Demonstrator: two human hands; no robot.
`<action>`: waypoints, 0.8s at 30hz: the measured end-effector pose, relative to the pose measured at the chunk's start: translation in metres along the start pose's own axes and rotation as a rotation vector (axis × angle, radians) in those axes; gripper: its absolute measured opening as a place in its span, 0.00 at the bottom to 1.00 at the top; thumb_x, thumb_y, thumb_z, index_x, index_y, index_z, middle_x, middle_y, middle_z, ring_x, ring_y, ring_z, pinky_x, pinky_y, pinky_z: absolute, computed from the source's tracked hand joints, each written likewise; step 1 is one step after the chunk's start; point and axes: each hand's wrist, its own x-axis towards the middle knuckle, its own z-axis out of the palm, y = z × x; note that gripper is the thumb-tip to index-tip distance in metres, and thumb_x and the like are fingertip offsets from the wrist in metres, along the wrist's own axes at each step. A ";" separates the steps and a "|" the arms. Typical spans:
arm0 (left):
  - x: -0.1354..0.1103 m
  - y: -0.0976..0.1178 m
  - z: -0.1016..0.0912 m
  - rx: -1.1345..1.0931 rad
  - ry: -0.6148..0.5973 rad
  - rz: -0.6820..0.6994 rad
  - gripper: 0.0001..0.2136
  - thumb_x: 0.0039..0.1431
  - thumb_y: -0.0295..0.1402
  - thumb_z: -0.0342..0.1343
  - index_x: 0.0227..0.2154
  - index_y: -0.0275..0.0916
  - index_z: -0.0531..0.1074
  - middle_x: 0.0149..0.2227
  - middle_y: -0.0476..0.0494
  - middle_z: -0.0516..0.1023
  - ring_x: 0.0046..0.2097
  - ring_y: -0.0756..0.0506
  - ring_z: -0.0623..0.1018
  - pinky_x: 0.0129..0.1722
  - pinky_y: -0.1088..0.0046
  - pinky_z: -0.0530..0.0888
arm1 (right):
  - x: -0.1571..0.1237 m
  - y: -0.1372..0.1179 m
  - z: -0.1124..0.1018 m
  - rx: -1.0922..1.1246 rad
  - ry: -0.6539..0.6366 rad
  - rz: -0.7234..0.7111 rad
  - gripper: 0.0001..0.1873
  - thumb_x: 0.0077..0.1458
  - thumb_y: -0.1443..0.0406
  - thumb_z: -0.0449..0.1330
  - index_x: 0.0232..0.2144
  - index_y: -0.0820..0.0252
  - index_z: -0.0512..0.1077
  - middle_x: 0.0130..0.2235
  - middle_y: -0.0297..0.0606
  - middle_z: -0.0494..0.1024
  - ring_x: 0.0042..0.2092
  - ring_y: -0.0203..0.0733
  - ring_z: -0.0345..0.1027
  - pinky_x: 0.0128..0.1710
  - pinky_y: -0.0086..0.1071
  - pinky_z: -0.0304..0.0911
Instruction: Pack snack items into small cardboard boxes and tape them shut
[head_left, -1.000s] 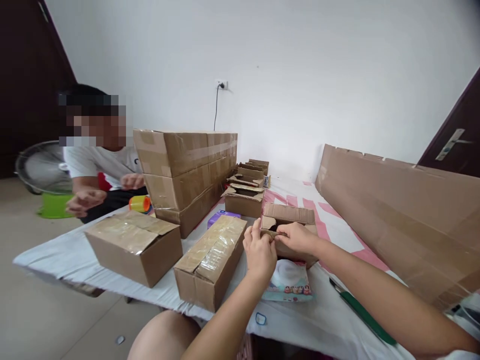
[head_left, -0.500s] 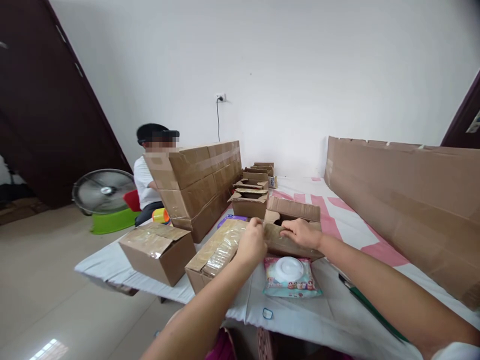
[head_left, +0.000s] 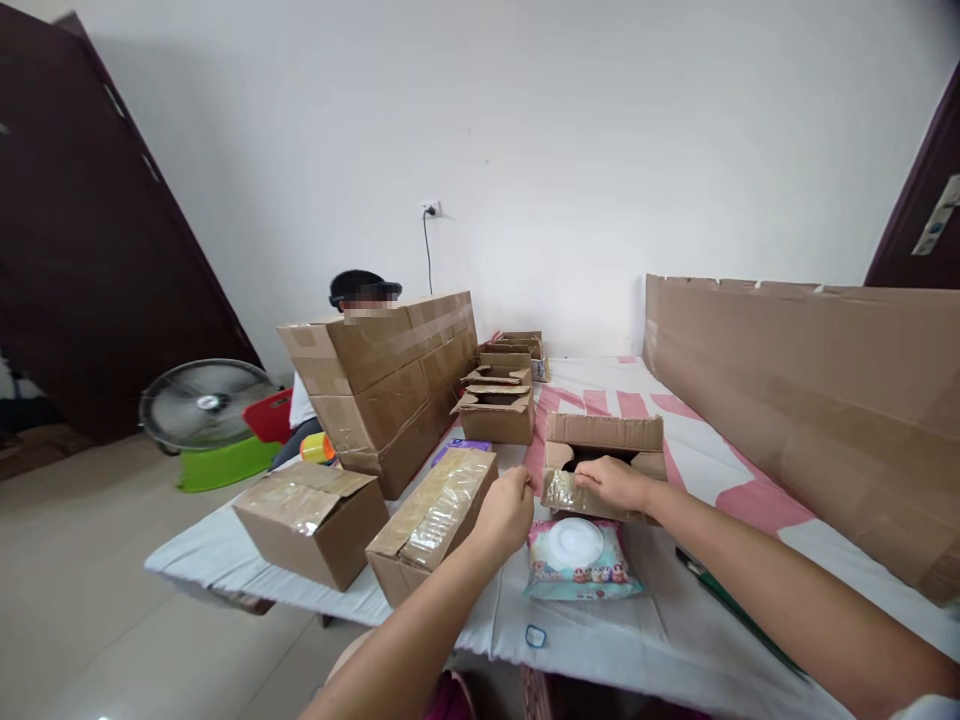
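An open small cardboard box (head_left: 604, 434) stands on the white and pink sheet in front of me, its near flap taped. My right hand (head_left: 616, 483) lies curled over that near flap and presses it. My left hand (head_left: 509, 510) is closed at the flap's left corner and pinches it. A pack of wet wipes (head_left: 578, 558) with a white round lid lies just in front of the box. Left of my left hand lies a long taped carton (head_left: 433, 520).
A taped square carton (head_left: 311, 520) sits near the table's left edge. A stack of long cartons (head_left: 390, 380) and several open small boxes (head_left: 498, 410) stand behind. Flat cardboard (head_left: 810, 400) leans along the right. A green-handled tool (head_left: 739, 612) lies by my right arm. A person sits behind the stack, beside a floor fan (head_left: 202, 402).
My view has swung and pulled back a little. Both hands stay on the box's near flap; the left hand has slid to the flap's left corner.
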 end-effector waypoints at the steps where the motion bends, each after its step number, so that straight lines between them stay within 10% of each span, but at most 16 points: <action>1: 0.000 -0.001 0.003 0.004 -0.018 -0.021 0.12 0.58 0.23 0.42 0.29 0.40 0.70 0.31 0.45 0.78 0.36 0.46 0.76 0.34 0.74 0.67 | -0.001 0.000 0.001 -0.002 -0.001 0.001 0.15 0.62 0.63 0.49 0.29 0.60 0.73 0.33 0.38 0.79 0.33 0.40 0.69 0.31 0.29 0.52; 13: -0.018 -0.007 0.041 0.061 -0.097 -0.165 0.07 0.56 0.31 0.54 0.31 0.38 0.77 0.34 0.39 0.81 0.39 0.41 0.79 0.36 0.70 0.67 | 0.000 -0.001 0.003 -0.038 0.005 0.040 0.15 0.62 0.62 0.50 0.29 0.59 0.72 0.30 0.36 0.78 0.30 0.38 0.68 0.29 0.28 0.49; 18: -0.020 -0.008 0.063 -0.042 -0.011 -0.244 0.12 0.56 0.38 0.55 0.38 0.37 0.77 0.33 0.37 0.81 0.38 0.40 0.79 0.34 0.70 0.66 | 0.000 -0.003 0.002 -0.074 0.019 0.016 0.16 0.63 0.62 0.48 0.28 0.59 0.71 0.30 0.35 0.78 0.30 0.36 0.68 0.28 0.27 0.51; 24: -0.022 -0.010 0.074 -0.196 0.147 -0.175 0.07 0.55 0.29 0.53 0.23 0.40 0.73 0.26 0.45 0.75 0.33 0.44 0.74 0.35 0.71 0.64 | -0.006 -0.004 0.007 -0.212 0.065 -0.021 0.16 0.64 0.62 0.46 0.32 0.60 0.70 0.32 0.39 0.79 0.32 0.40 0.72 0.29 0.29 0.52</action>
